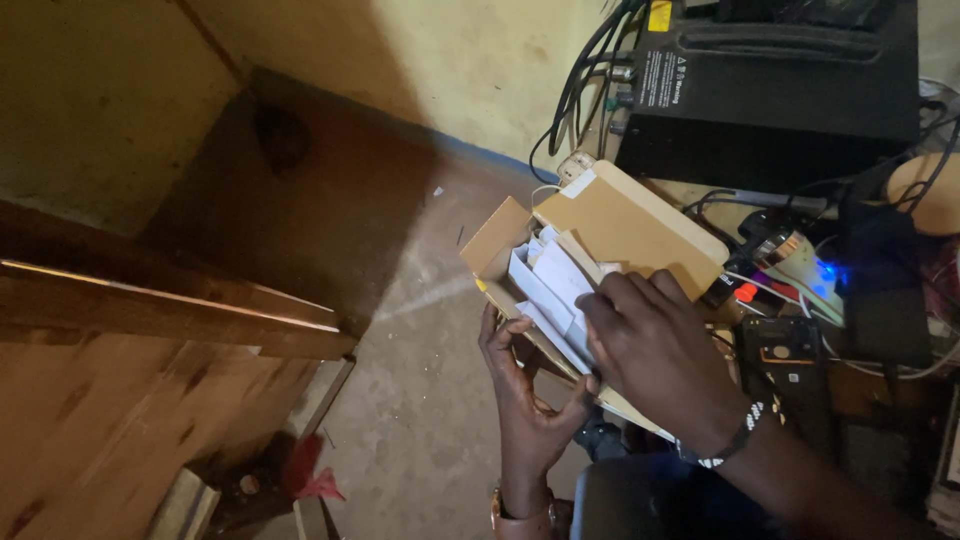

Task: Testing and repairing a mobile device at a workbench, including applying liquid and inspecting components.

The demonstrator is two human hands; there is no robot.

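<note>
Holding an open brown cardboard box (600, 240) above the concrete floor (420, 420), the person works with both hands at its mouth. The left hand (525, 395) cups the box's near lower edge from beneath, fingers curled up around the side, so its grip is closed on the box. The right hand (655, 350) lies flat over the white folded papers (550, 290) that stand packed inside the box, fingertips pressed on their edges; whether it pinches a sheet or only rests there I cannot tell.

The box looks light and fairly stiff, though its thin walls would likely buckle under a hard squeeze, so the underside and corners seem the safest places to hold. The papers are thin, floppy and easily creased, best taken by their exposed upper edges. The box's long axis runs from the near left, by the left hand, up to the far right, with its lid flap (630, 220) hinged open on the far side of the box, toward the wall.

Beyond the box sits a black inverter unit (780, 90) with cables (590, 80). Right of the box a lit power strip (800, 270) glows blue and red. Left of the box, well apart, stands wooden furniture (150, 330).
</note>
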